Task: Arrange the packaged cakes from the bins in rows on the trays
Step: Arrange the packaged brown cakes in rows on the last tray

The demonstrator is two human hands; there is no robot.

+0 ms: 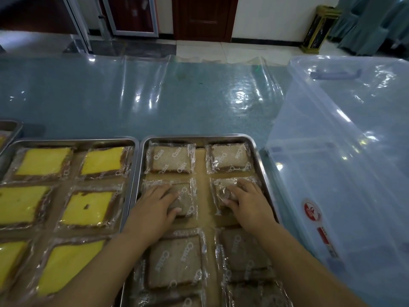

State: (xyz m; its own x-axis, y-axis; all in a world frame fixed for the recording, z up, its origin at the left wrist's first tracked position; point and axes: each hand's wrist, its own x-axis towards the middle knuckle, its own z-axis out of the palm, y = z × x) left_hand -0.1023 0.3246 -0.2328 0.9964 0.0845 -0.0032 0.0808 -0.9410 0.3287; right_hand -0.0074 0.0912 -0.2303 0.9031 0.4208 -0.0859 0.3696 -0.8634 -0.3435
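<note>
Two hands are down on the second row of the right tray [199, 137], lower centre of the frame.

Your left hand [155, 207] lies palm-down on the second-row left cake [184, 196]. The fingers are straight and slightly spread, and the thumb sits near the wrapper's near edge. It isn't pinching anything. The right part of the pack shows past your fingertips.

Your right hand [247, 202] lies over the second-row right cake [223, 187]. The fingers are lightly bent across the top and the thumb sits at the near-left side. I can't tell whether it's pressing or just resting. The pack's left end and far edge show beyond the fingers.

Both packs are brown cake in clear printed wrap, two columns wide, with a strip of paper liner [202, 173] bare between them.

- **Back row, above your hands:** back-left cake [171, 159] and back-right cake [229, 157] lie flat and apart from each other.
- **Row below your wrists:** front-left cake [174, 260] and front-right cake [243, 251] are partly under your forearms. More brown packs are cut off by the bottom edge.

The left tray [73, 140] touches the right tray's left rim, or sits just beside it. It holds yellow cakes [88, 208], six in view, in two columns by three rows, all wrapped.

The corner of a third tray [12, 127] shows at the far left edge.

A clear plastic bin [332, 156] fills the right side of the frame, just beside the right tray. It has a red sticker [312, 210] on its near wall.

Everything sits on the table [155, 96], a blue-grey top under glossy transparent sheeting.
</note>
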